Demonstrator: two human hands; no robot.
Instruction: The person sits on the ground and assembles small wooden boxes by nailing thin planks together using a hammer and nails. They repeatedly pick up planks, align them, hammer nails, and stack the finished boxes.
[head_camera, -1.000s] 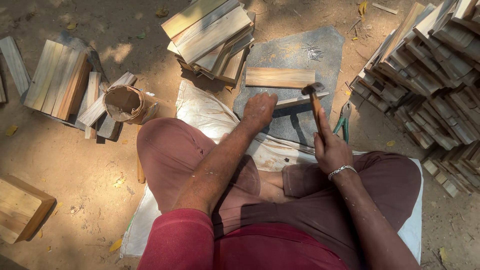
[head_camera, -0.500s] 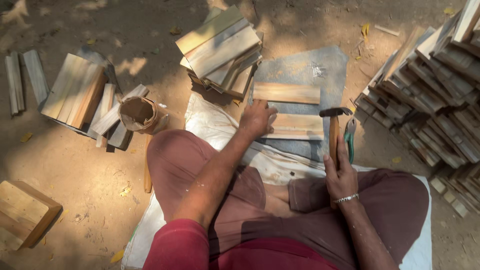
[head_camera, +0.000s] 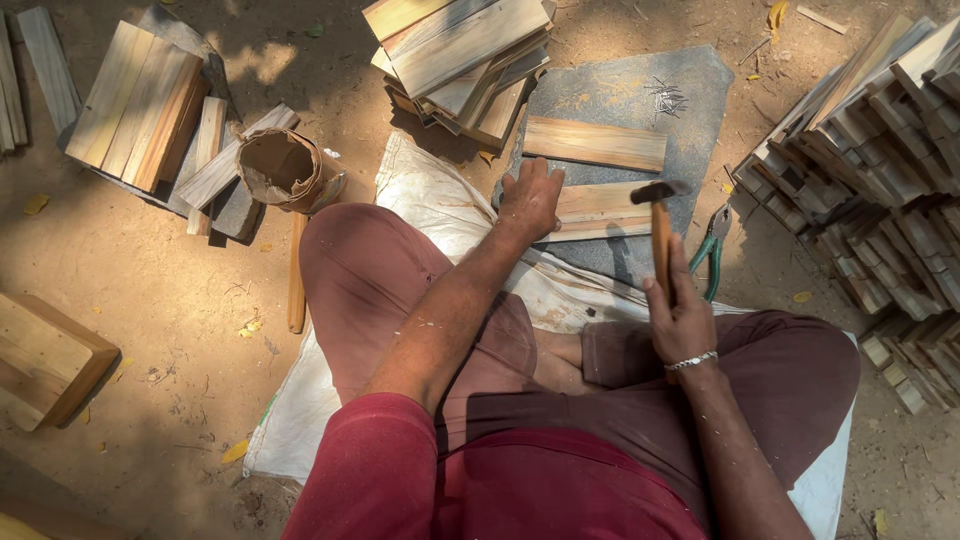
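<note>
a seated person is seen from above, cross-legged on a white sack (head_camera: 420, 200) spread over bare dirt. the grey stone slab (head_camera: 620, 100) in front of the knees is taken as the landmark.

far left of the slab, a wooden block (head_camera: 45, 360) is seen at the edge of view, and a bundle of flat wooden slats (head_camera: 135, 105) is laid on the ground. nearer the slab, still to its left, a torn cardboard tube (head_camera: 285, 168) is stood on end. just at the slab's upper left corner, a loose stack of slats (head_camera: 465, 60) is piled.

on the slab, two short wooden planks are laid side by side: the far plank (head_camera: 595, 143) untouched, the near plank (head_camera: 600, 210) pressed down by the left hand (head_camera: 530, 200), fingers spread flat over its left end. a small heap of nails (head_camera: 665, 97) is seen on the slab's upper right part.

over the slab's right edge, a hammer (head_camera: 660, 235) is gripped by the right hand (head_camera: 680, 315), fingers wrapped tight round the wooden handle, the metal head held above the near plank's right end. green-handled pliers (head_camera: 712, 245) are laid just right of the slab. further right, many slats (head_camera: 880, 150) are stacked in rows.
</note>
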